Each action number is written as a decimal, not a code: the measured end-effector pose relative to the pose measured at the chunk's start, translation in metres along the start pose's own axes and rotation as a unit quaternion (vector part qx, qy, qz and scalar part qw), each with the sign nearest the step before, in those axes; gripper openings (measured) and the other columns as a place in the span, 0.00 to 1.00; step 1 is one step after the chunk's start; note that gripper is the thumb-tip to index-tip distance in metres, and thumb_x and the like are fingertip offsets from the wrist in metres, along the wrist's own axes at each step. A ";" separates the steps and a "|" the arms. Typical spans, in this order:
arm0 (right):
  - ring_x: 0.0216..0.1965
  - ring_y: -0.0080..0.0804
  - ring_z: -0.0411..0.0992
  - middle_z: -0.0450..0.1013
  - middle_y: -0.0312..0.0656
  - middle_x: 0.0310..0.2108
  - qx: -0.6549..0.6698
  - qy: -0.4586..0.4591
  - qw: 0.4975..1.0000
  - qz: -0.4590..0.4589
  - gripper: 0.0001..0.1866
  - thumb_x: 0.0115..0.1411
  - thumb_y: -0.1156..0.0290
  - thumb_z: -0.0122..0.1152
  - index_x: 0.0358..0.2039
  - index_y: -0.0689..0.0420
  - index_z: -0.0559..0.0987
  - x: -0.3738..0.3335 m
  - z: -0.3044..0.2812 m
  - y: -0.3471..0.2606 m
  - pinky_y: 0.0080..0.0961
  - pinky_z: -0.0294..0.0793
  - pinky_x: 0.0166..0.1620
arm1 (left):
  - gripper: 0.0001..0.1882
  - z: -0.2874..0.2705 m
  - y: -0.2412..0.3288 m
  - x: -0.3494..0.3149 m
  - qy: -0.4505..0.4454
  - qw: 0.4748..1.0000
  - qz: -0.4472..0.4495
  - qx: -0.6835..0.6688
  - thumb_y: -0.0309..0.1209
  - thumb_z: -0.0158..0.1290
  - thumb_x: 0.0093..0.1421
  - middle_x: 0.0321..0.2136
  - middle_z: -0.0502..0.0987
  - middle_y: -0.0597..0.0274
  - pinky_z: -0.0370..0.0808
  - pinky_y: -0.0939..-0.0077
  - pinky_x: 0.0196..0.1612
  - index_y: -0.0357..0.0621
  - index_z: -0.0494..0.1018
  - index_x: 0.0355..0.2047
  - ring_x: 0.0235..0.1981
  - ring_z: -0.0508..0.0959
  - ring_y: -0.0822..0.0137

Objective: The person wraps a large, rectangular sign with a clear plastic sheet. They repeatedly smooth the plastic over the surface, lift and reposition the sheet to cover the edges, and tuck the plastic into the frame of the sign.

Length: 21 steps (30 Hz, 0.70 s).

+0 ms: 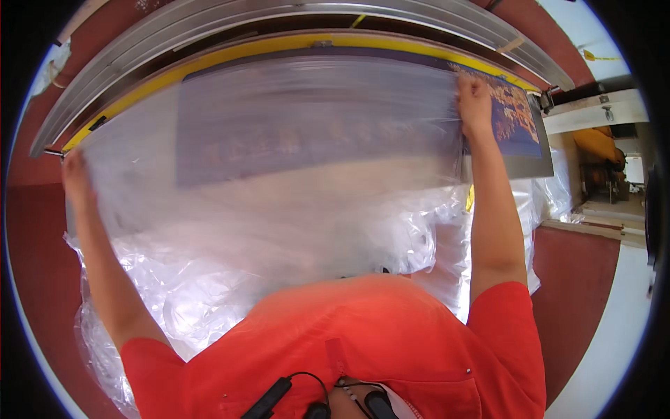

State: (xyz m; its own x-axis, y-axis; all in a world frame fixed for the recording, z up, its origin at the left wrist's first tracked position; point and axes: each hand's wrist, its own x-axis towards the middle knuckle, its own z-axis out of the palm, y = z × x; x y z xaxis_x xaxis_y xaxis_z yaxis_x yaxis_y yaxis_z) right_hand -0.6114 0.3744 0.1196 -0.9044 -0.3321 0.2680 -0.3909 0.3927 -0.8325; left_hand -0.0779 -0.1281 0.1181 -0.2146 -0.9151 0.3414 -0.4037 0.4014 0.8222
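A wide sheet of clear plastic film stretches across the view between my hands, smeared by motion. My left hand is closed on the film's far left corner, somewhat blurred. My right hand is in a fist on the film's right edge. Beneath the film lies a flat dark blue panel with an orange tree-like pattern; its right end lies bare beyond my right hand, while the rest shows dimly through the plastic. A grey border shows along the panel's right and near sides.
A yellow strip runs along the far edge, with a long ribbed metal rail behind it. Crumpled clear plastic is heaped close to my body. Reddish-brown floor shows at both sides. A white frame stands at the right.
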 end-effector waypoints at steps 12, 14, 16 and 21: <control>0.17 0.22 0.64 0.68 0.38 0.16 -0.031 0.044 0.992 0.119 0.20 0.42 0.55 0.59 0.15 0.62 0.73 0.072 0.020 0.015 0.18 0.63 0.22 | 0.38 0.112 -0.007 0.050 0.027 0.953 -0.170 0.247 0.61 0.37 0.46 0.36 0.70 0.45 0.61 0.68 0.44 0.37 0.66 0.42 0.40 0.69 0.52; 0.19 0.22 0.63 0.67 0.38 0.16 -0.033 0.016 0.996 0.087 0.21 0.44 0.53 0.56 0.19 0.63 0.74 0.073 0.018 0.016 0.19 0.62 0.24 | 0.33 0.108 0.009 0.041 0.002 0.950 -0.142 0.276 0.55 0.30 0.52 0.35 0.70 0.43 0.62 0.65 0.45 0.37 0.67 0.39 0.41 0.68 0.50; 0.24 0.26 0.65 0.69 0.38 0.20 -0.059 -0.026 0.997 0.040 0.24 0.51 0.50 0.43 0.20 0.60 0.75 0.080 0.013 0.030 0.22 0.62 0.32 | 0.28 0.108 -0.007 0.047 -0.029 0.912 -0.045 0.408 0.44 0.22 0.57 0.33 0.71 0.44 0.65 0.62 0.42 0.37 0.69 0.32 0.37 0.70 0.49; 0.25 0.26 0.63 0.68 0.39 0.21 -0.049 0.006 0.994 0.093 0.22 0.53 0.58 0.33 0.25 0.62 0.72 0.105 -0.001 0.074 0.20 0.62 0.31 | 0.17 0.125 0.014 0.044 -0.019 0.908 -0.126 0.399 0.34 0.35 0.52 0.31 0.72 0.48 0.69 0.68 0.37 0.37 0.70 0.30 0.35 0.73 0.56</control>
State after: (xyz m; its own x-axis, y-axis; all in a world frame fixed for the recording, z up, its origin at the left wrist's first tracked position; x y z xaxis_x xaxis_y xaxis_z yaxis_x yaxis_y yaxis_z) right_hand -0.7358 0.3698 0.0869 -0.9645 -0.2350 0.1201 -0.2306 0.5289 -0.8168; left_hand -0.2040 -0.1578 0.0881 -0.0499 -0.9858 0.1605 -0.9569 0.0932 0.2751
